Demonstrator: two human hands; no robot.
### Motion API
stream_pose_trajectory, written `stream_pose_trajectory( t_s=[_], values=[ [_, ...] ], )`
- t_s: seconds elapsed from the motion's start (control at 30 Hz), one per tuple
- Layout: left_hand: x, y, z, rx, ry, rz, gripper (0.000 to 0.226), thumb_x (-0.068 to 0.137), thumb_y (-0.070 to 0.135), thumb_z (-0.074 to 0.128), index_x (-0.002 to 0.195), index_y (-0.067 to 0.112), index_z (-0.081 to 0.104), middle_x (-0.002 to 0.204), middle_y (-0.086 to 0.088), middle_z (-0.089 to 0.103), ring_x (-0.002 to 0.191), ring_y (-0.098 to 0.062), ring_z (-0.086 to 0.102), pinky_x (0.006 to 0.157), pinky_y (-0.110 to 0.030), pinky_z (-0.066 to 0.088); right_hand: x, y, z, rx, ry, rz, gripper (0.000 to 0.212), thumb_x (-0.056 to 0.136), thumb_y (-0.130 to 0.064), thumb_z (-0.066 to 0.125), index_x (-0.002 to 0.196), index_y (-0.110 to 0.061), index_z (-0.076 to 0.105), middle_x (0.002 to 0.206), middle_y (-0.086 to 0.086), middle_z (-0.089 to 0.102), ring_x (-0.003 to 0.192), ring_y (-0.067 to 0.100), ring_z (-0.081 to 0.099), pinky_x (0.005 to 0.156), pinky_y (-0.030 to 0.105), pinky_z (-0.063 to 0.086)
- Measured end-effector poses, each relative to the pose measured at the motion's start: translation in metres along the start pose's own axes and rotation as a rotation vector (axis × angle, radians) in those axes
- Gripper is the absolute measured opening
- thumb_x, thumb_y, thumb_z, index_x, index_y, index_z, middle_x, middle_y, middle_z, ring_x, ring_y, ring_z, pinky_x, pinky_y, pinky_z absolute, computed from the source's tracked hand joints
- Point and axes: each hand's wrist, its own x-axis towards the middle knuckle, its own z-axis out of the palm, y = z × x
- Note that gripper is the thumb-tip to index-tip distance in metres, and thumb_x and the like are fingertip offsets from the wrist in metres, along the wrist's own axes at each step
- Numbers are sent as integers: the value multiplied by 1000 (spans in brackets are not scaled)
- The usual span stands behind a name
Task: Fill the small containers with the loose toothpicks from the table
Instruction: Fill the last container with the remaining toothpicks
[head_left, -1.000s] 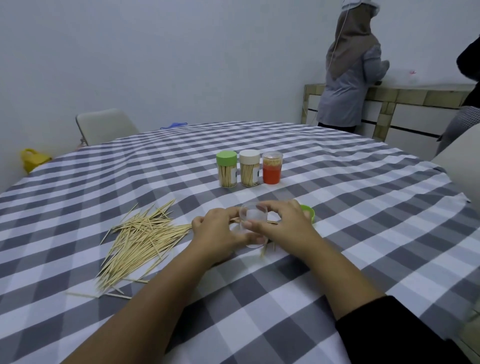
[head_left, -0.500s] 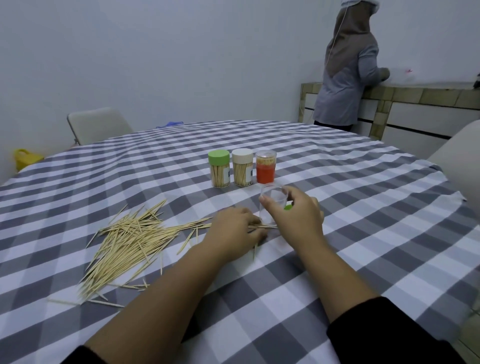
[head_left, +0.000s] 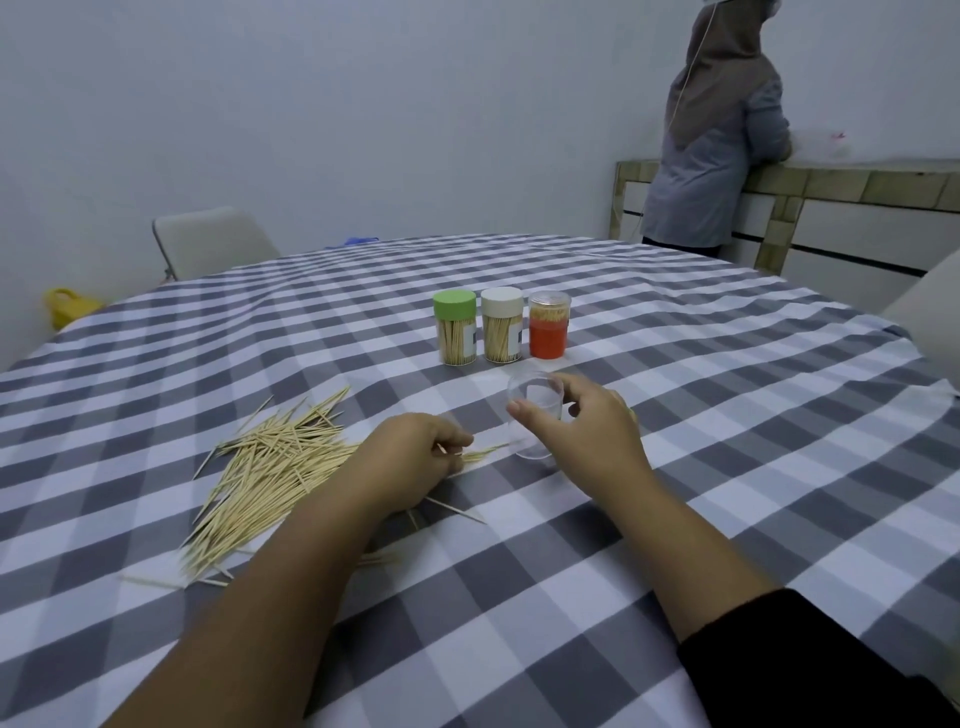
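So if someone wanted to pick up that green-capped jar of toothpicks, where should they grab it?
Probably round its clear middle, below the green cap. The green-capped jar stands upright at the left end of the row, close beside the white-capped jar. Its left and front sides are open, so coming in from there should avoid bumping the neighbour.

— What covers the table (head_left: 675, 467)?

— A grey-and-white checked cloth, edge to edge.

— And on it?

— Left of centre, a loose heap of toothpicks (head_left: 270, 467); a few strays lie toward the lower middle. Above centre, three jars stand in a row, close together: a green-lidded jar (head_left: 455, 327), a white-lidded jar (head_left: 502, 325), an orange container (head_left: 548, 325). Just below them, a clear container (head_left: 532, 415) stands upright.
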Motion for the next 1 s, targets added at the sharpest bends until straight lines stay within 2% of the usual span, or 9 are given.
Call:
stream_pose_trajectory(
  t_s=[0.27,0.4,0.47,0.53,0.67,0.8,0.87,1.0],
  values=[
    [-4,-13,-13,50,16,-19,33,93,22,57,126,27,61,131,7,59,114,-12,54,100,-25,41,-6,-1,10,84,-159,-49,62,79,-54,66,131,-24,50,124,-6,56,99,9,52,79,26,50],
    [-12,-13,-18,-3,-102,88,39,83,48,61,122,43,59,138,15,50,127,-11,40,111,-44,27,-7,-3,7,167,-51,-57,59,81,-48,66,130,-20,52,124,-3,57,105,13,53,84,27,48],
    [-13,-10,-14,43,-150,144,42,81,52,64,122,45,57,140,19,45,133,-9,30,112,-44,18,-5,-2,3,202,14,-29,53,84,-46,63,129,-20,52,125,-3,56,110,14,52,84,27,44],
    [-8,-6,-5,140,-135,195,41,83,52,62,123,43,56,140,20,43,134,-8,26,105,-41,17,-4,1,2,206,26,-23,48,84,-46,63,125,-21,53,123,-3,56,107,13,52,81,26,43],
    [4,2,14,186,35,212,38,89,50,54,124,39,58,135,18,51,128,-8,35,97,-38,23,-4,4,5,175,-13,-27,51,83,-48,64,125,-21,54,117,-5,56,101,12,52,78,26,46],
    [14,16,27,300,162,195,34,98,41,43,130,34,55,128,10,59,121,-14,45,96,-38,27,-3,5,7,159,7,-33,54,81,-50,65,125,-21,54,117,-4,58,102,13,54,81,29,49],
    [21,22,25,389,147,186,32,100,33,41,129,32,55,126,7,60,120,-17,47,99,-39,26,-3,5,7,152,-4,-36,54,80,-50,65,124,-21,54,116,-5,58,101,12,54,80,28,49],
    [25,24,5,486,-4,183,29,99,31,43,123,36,60,119,11,63,115,-13,48,101,-38,21,-4,4,9,126,-50,-39,55,81,-50,65,126,-22,53,114,-7,56,102,11,53,86,32,51]
  ],
)
